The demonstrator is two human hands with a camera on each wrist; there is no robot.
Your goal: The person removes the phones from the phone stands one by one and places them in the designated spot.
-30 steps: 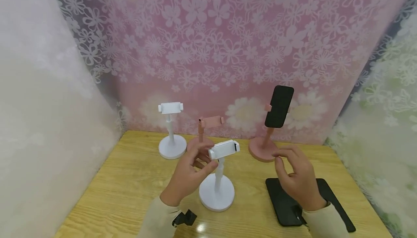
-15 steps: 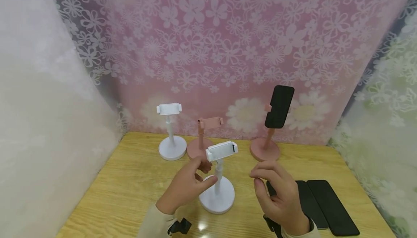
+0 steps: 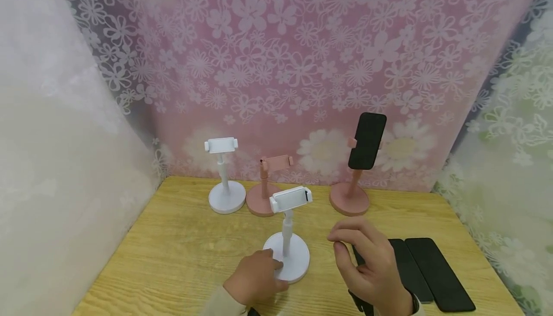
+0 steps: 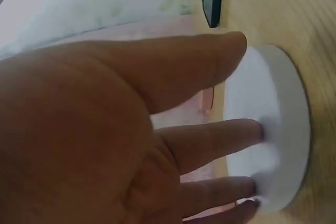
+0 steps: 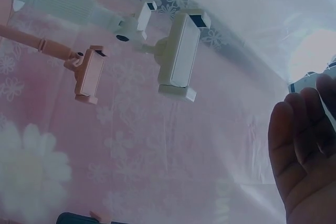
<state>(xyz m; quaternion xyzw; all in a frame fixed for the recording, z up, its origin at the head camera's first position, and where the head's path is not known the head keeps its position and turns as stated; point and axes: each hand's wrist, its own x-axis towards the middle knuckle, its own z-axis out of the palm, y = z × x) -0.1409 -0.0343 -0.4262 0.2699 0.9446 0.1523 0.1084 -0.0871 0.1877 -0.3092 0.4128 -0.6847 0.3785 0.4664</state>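
Observation:
My left hand [image 3: 256,277] rests its fingertips on the round base of the white phone stand [image 3: 298,258] in the middle of the table. In the left wrist view, the fingers [image 4: 215,142] are fairly straight on the white base [image 4: 291,129], and the thumb lies near its rim. The stand is upright, its clamp [image 3: 291,199] tilted and holding no phone. To the right, my right hand [image 3: 367,263] hovers with loosely bent fingers and nothing in them. Black phones [image 3: 440,275] lie flat beside and partly behind it.
At the back left stand another white phone stand [image 3: 226,197] and a pink phone stand [image 3: 261,200]. A second pink stand [image 3: 350,200] at the back right holds an upright black phone [image 3: 367,140]. Flowered cloth [image 3: 268,66] hangs behind the wooden table [image 3: 173,244].
My left hand has dropped from beside the white stand's clamp to its base. My right hand has moved left from over the black phones and then stayed nearly still.

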